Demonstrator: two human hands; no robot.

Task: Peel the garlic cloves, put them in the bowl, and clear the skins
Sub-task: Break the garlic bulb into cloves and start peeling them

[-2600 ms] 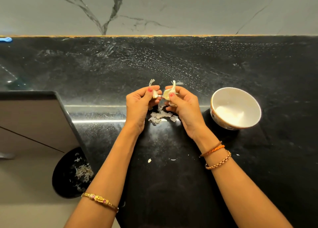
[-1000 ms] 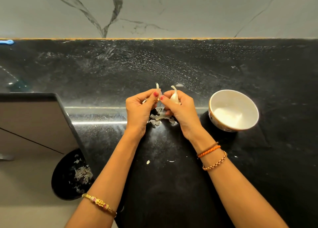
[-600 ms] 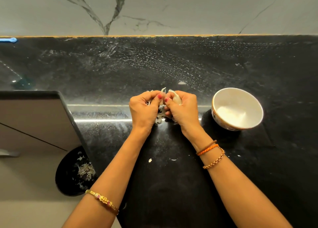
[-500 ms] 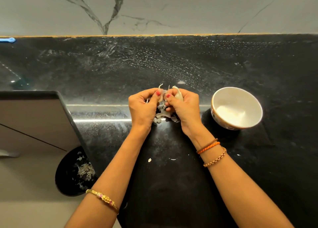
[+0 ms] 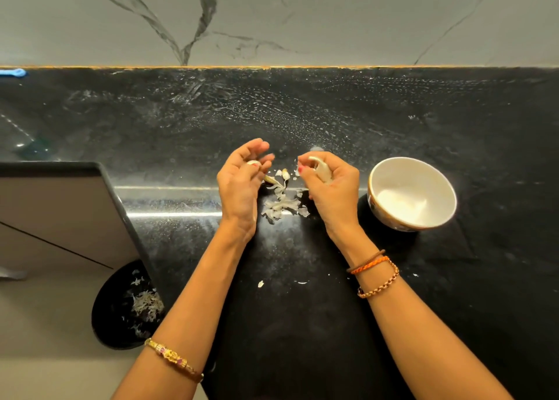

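Note:
My right hand [image 5: 331, 188] grips a pale peeled garlic clove [image 5: 323, 171] between thumb and fingers, just left of the white bowl [image 5: 412, 159]. My left hand [image 5: 240, 185] hovers apart from it with its fingers loosely spread; a small pale scrap shows by the thumb. Between the hands, loose garlic skins [image 5: 281, 204] lie in a small heap on the black countertop [image 5: 302, 324], and one strip [image 5: 273, 179] hangs just off the left hand. The bowl stands upright with something pale on its bottom.
A black bin [image 5: 113, 312] holding garlic skins sits on the floor below the counter's left edge. A grey panel [image 5: 60, 212] borders the counter on the left. Tiny skin scraps [image 5: 260, 284] lie near my forearms. A marble wall [image 5: 272, 21] backs the counter.
My hands were together, pulling skin off the clove; now they have drawn apart. The left hand has opened and skin has dropped onto the heap, while the right keeps the clove.

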